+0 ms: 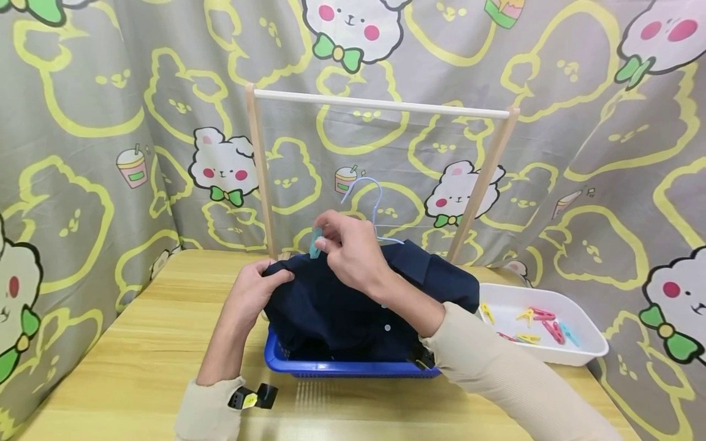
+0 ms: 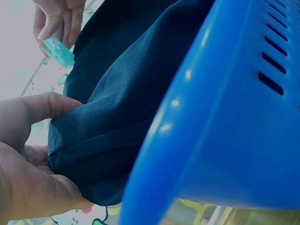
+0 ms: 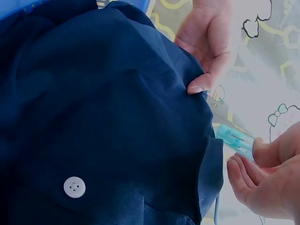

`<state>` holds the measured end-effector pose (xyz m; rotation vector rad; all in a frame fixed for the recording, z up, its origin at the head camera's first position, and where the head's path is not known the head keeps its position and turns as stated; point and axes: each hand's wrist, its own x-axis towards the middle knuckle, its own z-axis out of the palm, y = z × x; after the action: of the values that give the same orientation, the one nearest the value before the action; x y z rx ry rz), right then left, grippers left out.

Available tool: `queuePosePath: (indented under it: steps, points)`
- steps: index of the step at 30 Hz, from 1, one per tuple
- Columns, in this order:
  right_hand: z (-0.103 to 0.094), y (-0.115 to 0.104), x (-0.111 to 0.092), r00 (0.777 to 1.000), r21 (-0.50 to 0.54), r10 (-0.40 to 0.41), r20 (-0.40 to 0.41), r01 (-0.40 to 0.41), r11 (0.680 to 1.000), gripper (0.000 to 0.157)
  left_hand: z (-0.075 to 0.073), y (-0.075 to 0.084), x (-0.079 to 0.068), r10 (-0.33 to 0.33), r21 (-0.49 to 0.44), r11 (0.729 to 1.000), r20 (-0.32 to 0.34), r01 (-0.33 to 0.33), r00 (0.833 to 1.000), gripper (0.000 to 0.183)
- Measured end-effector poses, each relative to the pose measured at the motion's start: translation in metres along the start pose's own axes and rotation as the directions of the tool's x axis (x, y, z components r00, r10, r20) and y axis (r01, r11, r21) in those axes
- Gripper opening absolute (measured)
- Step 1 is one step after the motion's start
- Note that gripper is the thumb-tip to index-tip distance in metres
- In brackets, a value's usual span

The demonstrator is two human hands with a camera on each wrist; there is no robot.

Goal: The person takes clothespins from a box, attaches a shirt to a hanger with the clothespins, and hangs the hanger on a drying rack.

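A dark navy shirt with white buttons lies bunched over a blue basket. My left hand pinches the shirt's left shoulder, thumb on top and fingers beneath, as the left wrist view shows. In my right hand a teal clothespin is pinched between thumb and fingers. Its tip is at the shirt's upper edge, near the collar in the right wrist view; whether it bites the cloth I cannot tell. A pale blue hanger rises out of the shirt, its hook uppermost.
Behind the basket stands a rack with wooden posts and a white bar. At the right, a white tray holds several pink, yellow and blue clothespins. A patterned curtain encloses the wooden table.
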<state>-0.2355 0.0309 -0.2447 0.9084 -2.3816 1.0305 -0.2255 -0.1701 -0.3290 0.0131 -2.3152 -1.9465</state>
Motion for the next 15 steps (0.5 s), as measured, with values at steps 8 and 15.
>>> queuePosePath:
  steps: [8,15]
  points:
    - [0.0034,0.0006,0.0007,0.999,-0.036,-0.036,-0.025,0.035,0.999,0.015,0.0005,0.0004,0.0004,0.007,0.003,1.000,-0.002,-0.006,1.000,0.025]
    - [0.0054,0.0000,0.0026,0.998,-0.042,-0.052,-0.042,0.050,0.998,0.017,-0.0002,0.0002,-0.0007,0.005,0.003,1.000,-0.011,-0.005,1.000,0.025]
